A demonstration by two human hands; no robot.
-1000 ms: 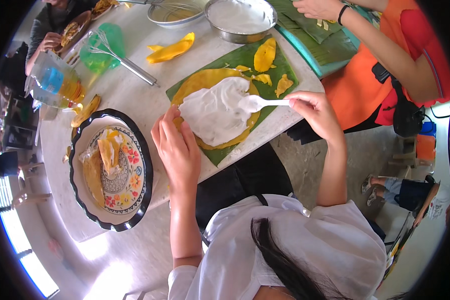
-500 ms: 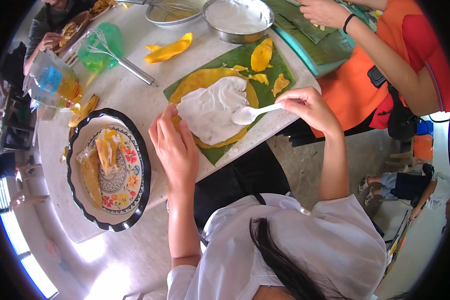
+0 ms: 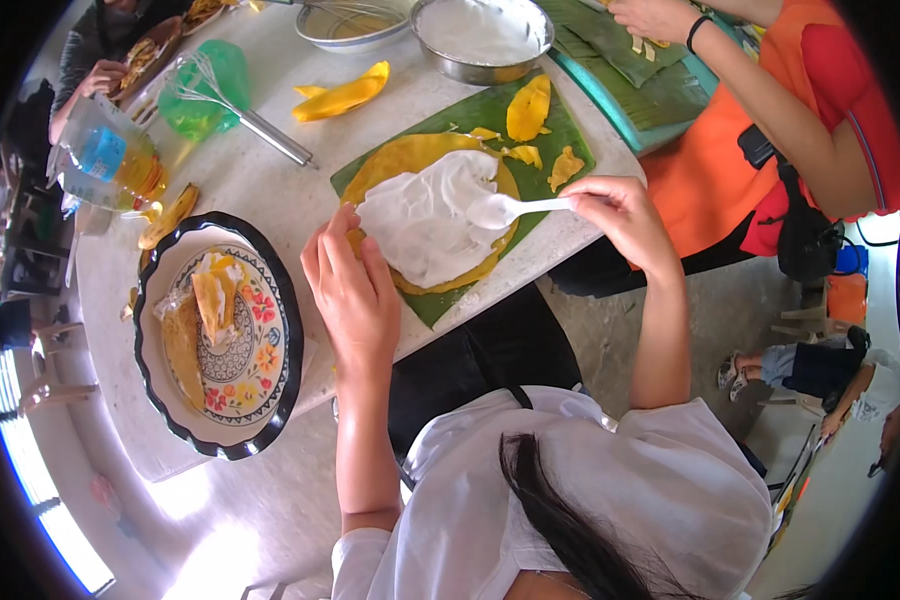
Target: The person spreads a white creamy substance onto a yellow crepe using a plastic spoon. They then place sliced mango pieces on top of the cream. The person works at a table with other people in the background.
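Note:
A round yellow crepe [image 3: 378,165] lies on a green banana leaf [image 3: 573,140], with white cream [image 3: 420,220] spread over most of its top. My right hand [image 3: 625,225] pinches the handle of a white plastic spoon [image 3: 496,210]. The spoon's bowl rests on the cream at its right side. My left hand [image 3: 353,290] is at the crepe's left edge, fingers loosely stretched and fingertips touching the rim. Beside the crepe, at the leaf's far right, lie pieces of yellow mango [image 3: 528,108], one large and a few small.
Left of my hand stands a dark-rimmed oval dish [image 3: 292,340] holding filled rolls. Beyond are a whisk [image 3: 275,137], a green bowl [image 3: 205,90], mango slices [image 3: 355,95], a clear bottle [image 3: 110,155] and a metal bowl of cream [image 3: 482,70]. A co-worker's arm [image 3: 760,115] is at right.
The spoon has moved slightly up and away from me over the cream, its bowl turning with my right hand. My left hand stays at the crepe's edge.

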